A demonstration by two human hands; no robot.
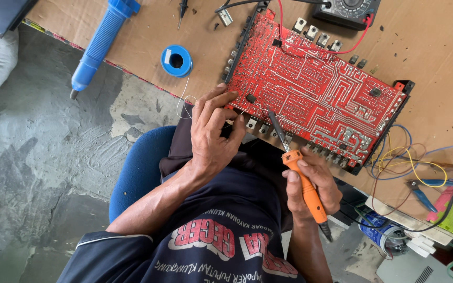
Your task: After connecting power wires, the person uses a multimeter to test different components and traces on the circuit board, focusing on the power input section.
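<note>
**Soldering iron at the near edge of the red board**

My right hand (313, 181), in the lower middle of the frame, is wrapped around the orange handle of a soldering iron (304, 181). Its dark tip points up and left and meets the lower edge of the red circuit board (315, 89), which lies copper side up across the centre of the frame on the brown counter (436, 42).

My left hand (213, 133) rests at the board's lower left corner, fingers bent down onto its edge. A thin strand of solder wire (183, 99) curls out just left of those fingers; I cannot tell exactly how the fingers pinch it.

Just above and left of that hand sits a blue solder spool (176, 61). Further toward the upper left lies a blue desoldering pump (100, 44), its tip reaching past the counter's edge. A multimeter (348, 10) sits at the top of the frame, with a red lead (360, 39) looping over the board. Loose coloured wires (399, 157) tangle at the right, near the board's lower right corner.
</note>
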